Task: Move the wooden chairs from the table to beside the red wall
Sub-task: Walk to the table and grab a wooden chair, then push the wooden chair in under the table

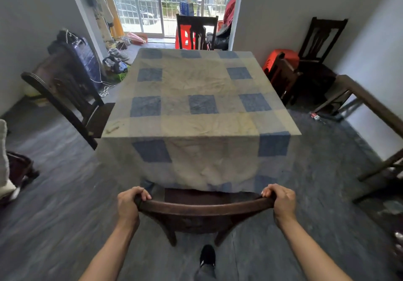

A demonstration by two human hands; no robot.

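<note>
— Which chair has the person got hold of?

— The near chair, the dark wooden one at the near edge of the table. Its seat reaches in under the hanging front of the checked cloth. The left hand is on the left end of the curved top rail and the right hand is on the right end. Each grip is closed round the rail, with the fingers curled over the top of it.

— And where is the person standing?

— Right behind it. One black shoe is on the grey floor, just back from the chair's rear legs.

— What about the other chairs?

— The left chair stands at the table's left side with its seat touching the cloth. The far chair is at the far end, in front of the barred glass door. Near the right side there's what looks like another dark chair, with a red stool just behind it. The corner chair stands against the grey wall, apart from the table.

— Anything else nearby?

— A blue suitcase by the left wall, behind the left chair.
</note>
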